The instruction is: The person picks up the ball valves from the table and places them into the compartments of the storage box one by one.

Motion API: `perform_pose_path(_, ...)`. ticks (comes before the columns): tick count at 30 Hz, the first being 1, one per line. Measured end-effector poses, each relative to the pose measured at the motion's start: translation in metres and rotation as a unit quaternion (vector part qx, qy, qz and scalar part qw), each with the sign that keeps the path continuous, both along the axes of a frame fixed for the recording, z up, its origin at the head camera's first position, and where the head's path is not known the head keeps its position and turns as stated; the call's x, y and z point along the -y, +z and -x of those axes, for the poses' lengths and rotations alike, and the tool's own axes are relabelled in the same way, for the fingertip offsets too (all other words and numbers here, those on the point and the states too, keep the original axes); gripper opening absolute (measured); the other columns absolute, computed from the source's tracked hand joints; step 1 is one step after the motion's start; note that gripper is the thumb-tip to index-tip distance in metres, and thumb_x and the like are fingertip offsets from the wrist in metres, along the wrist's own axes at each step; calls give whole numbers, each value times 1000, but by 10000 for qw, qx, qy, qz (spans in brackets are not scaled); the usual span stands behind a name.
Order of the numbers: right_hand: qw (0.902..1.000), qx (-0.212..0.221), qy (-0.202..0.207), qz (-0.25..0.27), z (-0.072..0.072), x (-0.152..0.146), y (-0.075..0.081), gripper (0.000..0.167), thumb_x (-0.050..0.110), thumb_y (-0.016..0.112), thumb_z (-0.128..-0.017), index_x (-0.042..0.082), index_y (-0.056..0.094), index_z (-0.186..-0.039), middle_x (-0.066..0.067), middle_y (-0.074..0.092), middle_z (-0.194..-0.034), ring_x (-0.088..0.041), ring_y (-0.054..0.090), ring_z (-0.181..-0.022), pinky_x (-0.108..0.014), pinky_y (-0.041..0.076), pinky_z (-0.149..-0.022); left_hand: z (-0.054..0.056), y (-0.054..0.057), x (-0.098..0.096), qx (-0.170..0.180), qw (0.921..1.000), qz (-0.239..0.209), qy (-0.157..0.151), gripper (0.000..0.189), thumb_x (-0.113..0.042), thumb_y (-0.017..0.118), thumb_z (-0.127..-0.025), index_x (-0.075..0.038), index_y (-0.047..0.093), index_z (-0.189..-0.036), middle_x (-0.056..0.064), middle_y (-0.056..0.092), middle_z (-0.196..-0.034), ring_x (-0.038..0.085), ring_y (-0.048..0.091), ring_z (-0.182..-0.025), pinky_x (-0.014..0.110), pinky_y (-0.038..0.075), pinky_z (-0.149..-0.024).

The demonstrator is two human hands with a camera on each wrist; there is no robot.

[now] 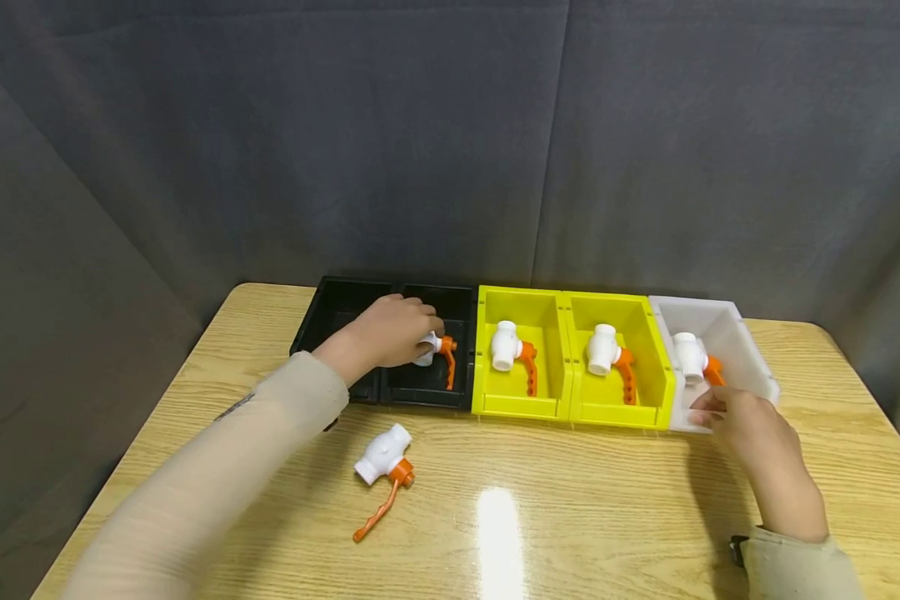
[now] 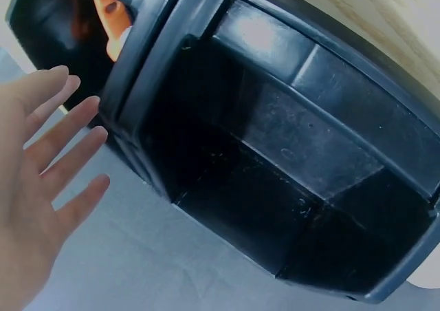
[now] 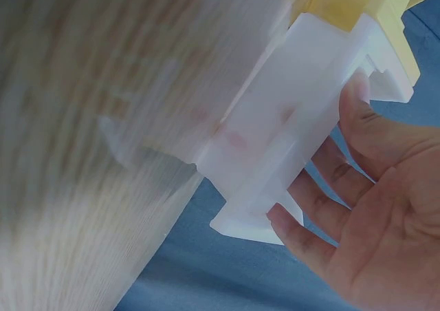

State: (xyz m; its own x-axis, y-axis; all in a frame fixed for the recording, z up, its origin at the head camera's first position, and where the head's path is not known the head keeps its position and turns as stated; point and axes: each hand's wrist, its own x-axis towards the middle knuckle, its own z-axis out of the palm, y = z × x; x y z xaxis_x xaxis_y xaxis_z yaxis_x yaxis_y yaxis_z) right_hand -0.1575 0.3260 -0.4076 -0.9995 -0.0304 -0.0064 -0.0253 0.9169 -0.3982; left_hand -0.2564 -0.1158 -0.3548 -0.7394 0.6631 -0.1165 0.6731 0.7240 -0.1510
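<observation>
My left hand (image 1: 393, 329) is over the right-hand black bin (image 1: 427, 395), its fingers loosely spread in the left wrist view. Just beyond the fingertips, a white ball valve with an orange lever handle (image 1: 448, 354) lies in that bin, its body partly hidden by the hand. On the right, my right hand (image 1: 761, 437) is at the front rim of the white bin (image 1: 752, 358), thumb and fingertips at the edge, fingers relaxed and apart. Inside that bin lies another ball valve (image 1: 690, 358), its orange handle partly covered by the hand.
Two yellow bins (image 1: 523, 407) in the middle of the row each hold a ball valve (image 1: 602, 350). One more ball valve (image 1: 384, 454) lies on the wooden table (image 1: 585, 517) in front of the black bins. A dark curtain (image 1: 435, 142) hangs behind the row.
</observation>
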Motion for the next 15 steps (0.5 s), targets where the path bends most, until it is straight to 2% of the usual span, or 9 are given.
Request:
perform_pose_path(7, 10000, 19, -4, 24, 0, -1, 0, 9, 17, 73, -90, 8, 71, -90, -16, 69, -92, -37, 62, -78, -45, 42, -58, -17, 6, 7, -281, 9990, -164, -303, 26, -27, 72, -93, -19, 73, -117, 1, 68, -118, 22, 63, -109, 41, 50, -96)
perform_pose_path(10, 10000, 23, -15, 23, 0, -1, 0, 9, 18, 73, -90, 8, 71, -90, -15, 69, -90, -36, 61, -77, -43, 41, -57, -25, 5, 11, -671, 9964, -158, -499, 24, -28, 74, -92, -20, 74, -114, -1, 70, -113, 20, 64, -104, 37, 51, -89)
perform_pose_path(15, 10000, 48, -30, 22, 0, -1, 0, 10, 17, 73, -89, 8, 70, -88, -17, 69, -93, -37, 61, -79, -45, 43, -59, -36, 1, 19, -1329, 9874, -290, -813, 20, -27, 75, -90, -19, 75, -108, -2, 71, -104, 18, 64, -95, 31, 49, -74)
